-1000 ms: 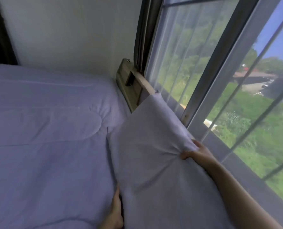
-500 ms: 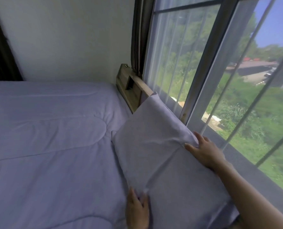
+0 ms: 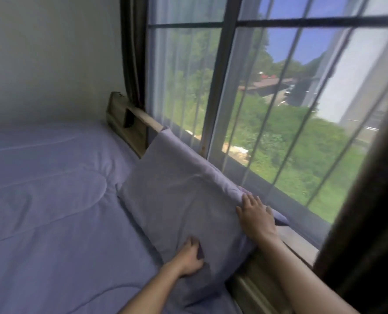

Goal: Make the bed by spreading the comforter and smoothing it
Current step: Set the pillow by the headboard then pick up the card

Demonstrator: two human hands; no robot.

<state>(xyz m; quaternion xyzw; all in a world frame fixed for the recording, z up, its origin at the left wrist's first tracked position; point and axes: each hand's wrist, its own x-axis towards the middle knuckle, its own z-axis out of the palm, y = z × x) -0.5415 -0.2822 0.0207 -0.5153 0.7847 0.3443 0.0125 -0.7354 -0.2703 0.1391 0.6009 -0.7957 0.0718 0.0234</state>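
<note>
Comforter [image 3: 52, 200]: pale lavender, quilted with curved stitch lines, laid flat over the bed. It fills the left and lower part of the view and reaches up to the wall [image 3: 52, 53]. A few shallow creases are seen near its left edge.

Pillow [image 3: 177, 196]: matching lavender case, set on the comforter's right side. It is propped at a tilt, with its upper edge leaned against the headboard [image 3: 129, 130] and the sill [image 3: 302, 243].

Left hand [image 3: 188, 257]: placed at the pillow's near lower edge. The fingers are curled tight, and the pillow's fabric is gripped in them.

Right hand [image 3: 256, 217]: laid palm down on the pillow's upper right edge, just beside the sill. The fingers are held straight and spread wide; nothing is clasped.

Headboard: light wood with a dark rectangular cut-out, run along the window side of the bed and partly covered by the pillow.

Window [image 3: 279, 109]: dark frame, fitted with thin slanted bars [image 3: 288, 71]. Trees, grass, low roofs and blue sky are seen through it. A sheer drape is hung over its left panes.

Curtain [image 3: 134, 53]: dark, gathered in the corner between wall and window. A second dark curtain is seen at the right edge.
</note>
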